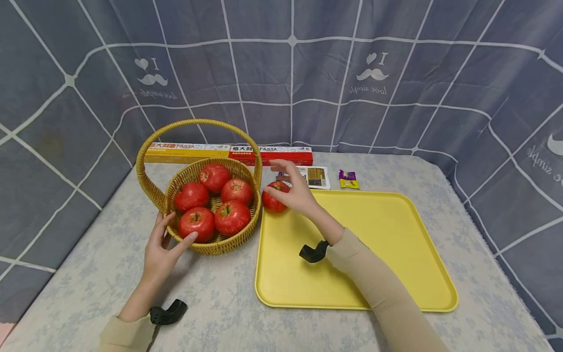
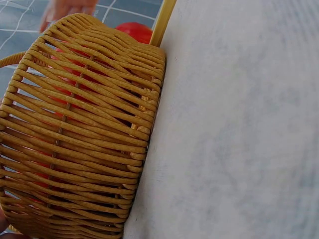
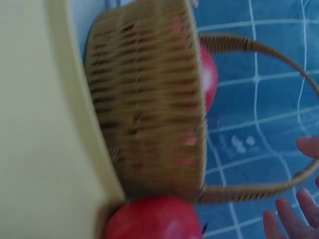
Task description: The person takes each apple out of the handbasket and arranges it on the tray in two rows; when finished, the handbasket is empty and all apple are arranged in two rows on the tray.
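A woven basket (image 1: 220,247) with a hoop handle holds several red tomatoes (image 1: 231,216). My left hand (image 1: 164,244) rests against its front-left wall, fingers straight and thumb near the rim. In the left wrist view the basket wall (image 2: 84,129) fills the left half. One more tomato (image 1: 273,200) sits at the far-left corner of the yellow tray (image 1: 374,254). My right hand (image 1: 292,188) hovers over this tomato with fingers spread. In the right wrist view the tomato (image 3: 154,219) lies beside the basket (image 3: 149,109), and the fingertips (image 3: 294,219) stand apart from it.
Long pasta boxes (image 1: 228,152) lie along the back edge of the table. A flat white packet (image 1: 314,176) and small purple and yellow sachets (image 1: 347,179) sit behind the tray. A grey checked cloth encloses the table on three sides.
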A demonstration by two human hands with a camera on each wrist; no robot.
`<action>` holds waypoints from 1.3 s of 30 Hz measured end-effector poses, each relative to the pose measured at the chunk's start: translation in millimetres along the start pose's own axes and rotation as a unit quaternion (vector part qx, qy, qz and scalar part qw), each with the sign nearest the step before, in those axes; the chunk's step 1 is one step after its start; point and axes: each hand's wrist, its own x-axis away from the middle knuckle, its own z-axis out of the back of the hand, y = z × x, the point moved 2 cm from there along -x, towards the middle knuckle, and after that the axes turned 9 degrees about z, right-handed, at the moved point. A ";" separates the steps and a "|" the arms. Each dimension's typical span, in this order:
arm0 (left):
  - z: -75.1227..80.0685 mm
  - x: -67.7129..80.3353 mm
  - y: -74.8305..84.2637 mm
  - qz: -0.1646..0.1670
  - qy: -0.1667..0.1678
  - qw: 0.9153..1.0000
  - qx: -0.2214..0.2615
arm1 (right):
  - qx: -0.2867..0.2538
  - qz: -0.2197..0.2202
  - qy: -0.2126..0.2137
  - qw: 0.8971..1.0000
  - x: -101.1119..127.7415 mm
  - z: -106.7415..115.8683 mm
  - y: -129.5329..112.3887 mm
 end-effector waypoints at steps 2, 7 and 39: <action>-0.1 0.0 0.5 -0.001 0.000 1.000 0.002 | -0.022 0.007 -0.019 1.000 -4.4 -8.4 -10.0; -0.5 -0.2 0.6 -0.003 -0.001 1.000 0.005 | -0.033 -0.001 -0.110 0.993 -12.0 -32.8 -22.8; -0.6 0.2 1.2 0.009 0.000 1.000 -0.003 | 0.131 -0.019 -0.318 0.939 -17.3 -81.4 -5.6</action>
